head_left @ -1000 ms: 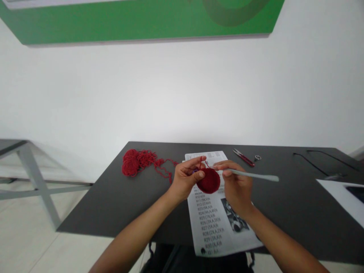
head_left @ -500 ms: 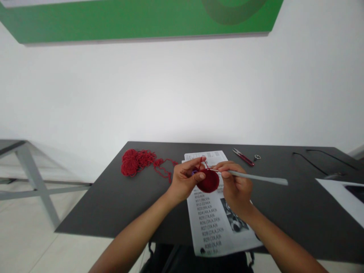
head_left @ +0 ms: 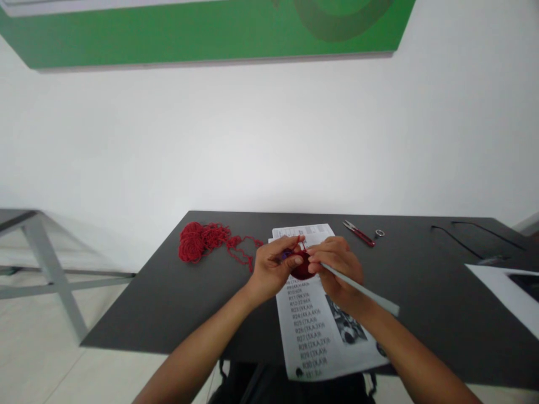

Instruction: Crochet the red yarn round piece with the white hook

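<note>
My left hand [head_left: 274, 264] pinches a small round piece of dark red crochet [head_left: 302, 270] by its left edge. A strand of red yarn rises over the left forefinger, and a bit of purple shows by that hand. In my right hand [head_left: 340, 270] is a crochet hook [head_left: 364, 289] with a long grey handle slanting down to the right. The hook's tip is hidden at the crochet piece, behind the fingers. Red yarn [head_left: 202, 242] lies in a loose heap on the left of the table, with a tangled strand trailing toward the left hand.
Printed pattern sheets [head_left: 311, 336] lie under the hands on the dark table [head_left: 202, 314]. Behind them are red thread snips [head_left: 359, 233] with a ring. Eyeglasses [head_left: 490, 259] and a white sheet [head_left: 505, 292] bearing a dark object are on the right.
My right hand has moved left, close against the crochet piece, covering its right part. The hook's handle has swung from nearly level to sloping down to the right. My left hand stays about where it was.
</note>
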`<state>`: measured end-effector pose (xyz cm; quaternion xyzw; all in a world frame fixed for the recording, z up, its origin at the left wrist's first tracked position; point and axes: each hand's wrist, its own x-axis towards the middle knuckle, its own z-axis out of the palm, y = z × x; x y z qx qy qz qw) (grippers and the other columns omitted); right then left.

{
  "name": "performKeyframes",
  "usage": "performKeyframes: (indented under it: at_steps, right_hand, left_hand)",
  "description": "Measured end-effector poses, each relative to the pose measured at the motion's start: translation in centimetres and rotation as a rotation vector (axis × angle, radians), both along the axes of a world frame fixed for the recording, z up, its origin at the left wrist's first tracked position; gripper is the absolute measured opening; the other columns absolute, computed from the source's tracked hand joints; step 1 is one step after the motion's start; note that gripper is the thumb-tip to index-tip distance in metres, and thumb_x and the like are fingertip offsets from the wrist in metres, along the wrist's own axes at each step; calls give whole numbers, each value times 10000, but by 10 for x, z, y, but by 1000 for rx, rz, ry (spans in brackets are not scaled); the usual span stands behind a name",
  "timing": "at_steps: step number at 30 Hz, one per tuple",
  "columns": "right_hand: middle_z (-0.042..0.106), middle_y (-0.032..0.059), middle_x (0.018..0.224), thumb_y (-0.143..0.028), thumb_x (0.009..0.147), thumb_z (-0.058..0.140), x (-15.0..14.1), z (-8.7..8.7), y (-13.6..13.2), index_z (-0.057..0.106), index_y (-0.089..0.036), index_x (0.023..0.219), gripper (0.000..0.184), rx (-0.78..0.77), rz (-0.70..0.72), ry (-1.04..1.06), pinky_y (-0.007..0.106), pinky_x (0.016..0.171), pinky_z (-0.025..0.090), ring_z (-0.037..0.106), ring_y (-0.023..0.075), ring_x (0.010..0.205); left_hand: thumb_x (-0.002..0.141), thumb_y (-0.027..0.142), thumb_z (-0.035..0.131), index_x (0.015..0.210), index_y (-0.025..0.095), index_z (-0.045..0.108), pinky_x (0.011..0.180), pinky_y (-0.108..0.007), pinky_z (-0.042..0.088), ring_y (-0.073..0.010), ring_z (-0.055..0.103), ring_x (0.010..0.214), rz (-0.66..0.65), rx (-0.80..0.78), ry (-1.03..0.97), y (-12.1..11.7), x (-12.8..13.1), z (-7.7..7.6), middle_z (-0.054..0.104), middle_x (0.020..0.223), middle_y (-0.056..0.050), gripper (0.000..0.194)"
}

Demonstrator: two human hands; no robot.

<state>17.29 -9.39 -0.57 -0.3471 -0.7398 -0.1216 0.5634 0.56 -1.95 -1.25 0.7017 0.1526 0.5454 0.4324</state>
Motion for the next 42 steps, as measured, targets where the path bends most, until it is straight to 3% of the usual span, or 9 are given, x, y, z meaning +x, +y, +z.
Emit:
performKeyframes:
  at_steps: [6, 11, 14, 19, 22, 25, 29, 37, 42]
  right_hand:
    - [749, 56, 1006, -143, 945, 657, -1, -7, -1, 654, -240, 1133, 212, 114, -211, -225, 402, 890, 534, 723, 195, 967]
    - [734, 72, 1026, -105, 943, 640, 2, -16, -1, 654, -222, 1205, 287, 134, -283, -233, 399, 910, 511, 710, 209, 1033]
    - [720, 54, 1059, -139, 938, 667, 2, -22, 3, 643, -281, 1238, 333, 100, -235, -149, 402, 885, 525, 695, 203, 1018]
    - [707, 43, 1031, -255, 1000, 589, -6, -19, 3, 682, -303, 1106, 149, -53, -67, 114, 410, 861, 556, 654, 203, 979]
    - [736, 32, 1004, -322, 995, 604, -10, -10, 1, 683, -278, 1005, 91, -129, -18, 192, 413, 907, 555, 671, 207, 992]
    - [765, 7, 997, -263, 954, 669, -11, -6, 2, 672, -271, 944, 14, -149, -28, 179, 411, 973, 535, 701, 198, 989]
    - [775, 6, 1091, -244, 961, 640, -14, -8, 2, 664, -272, 957, 38, -229, -31, 178, 425, 1045, 502, 702, 201, 1079]
    - [736, 48, 1260, -474, 980, 579, -19, -13, -10, 718, -293, 1130, 273, -622, 55, 568, 513, 1160, 427, 540, 277, 1389]
    - [781, 80, 1121, -446, 968, 609, -20, -12, 0, 688, -230, 927, 234, -641, 431, 912, 498, 1000, 569, 727, 267, 1099]
  left_hand:
    - [751, 294, 856, 1103, 219, 801, 717, -272, 587, -160, 703, 747, 16, -151, -51, -7, 3, -1, 792, 889, -54, 363]
    - [738, 373, 872, 1159, 189, 770, 686, -291, 587, -145, 694, 679, -243, -660, -226, -17, 15, -6, 789, 868, -68, 470]
    - [694, 359, 907, 1090, 180, 788, 722, -272, 577, -139, 703, 714, -326, -772, -255, -17, 16, -5, 796, 894, -79, 451]
    - [612, 342, 947, 1040, 200, 801, 682, -246, 573, -136, 701, 702, -214, -632, -223, -6, 9, -2, 790, 854, -39, 474]
    - [671, 346, 907, 1044, 185, 805, 692, -259, 580, -146, 700, 714, -61, -393, -123, 3, 1, 3, 789, 865, -49, 418]
    - [740, 311, 854, 1088, 179, 798, 704, -274, 574, -160, 694, 734, 108, -123, -6, 10, -6, 7, 785, 874, -55, 377]
    - [818, 291, 789, 1117, 202, 790, 658, -263, 536, -147, 662, 699, 213, 119, 34, 17, -9, 5, 756, 820, -34, 312]
    - [841, 278, 773, 1111, 233, 792, 644, -247, 503, -139, 657, 704, 234, 147, 56, 18, -7, 2, 731, 802, -12, 274]
    - [828, 278, 777, 990, 212, 816, 641, -247, 499, -144, 661, 690, 234, 54, 37, 16, -7, 7, 743, 782, -20, 179]
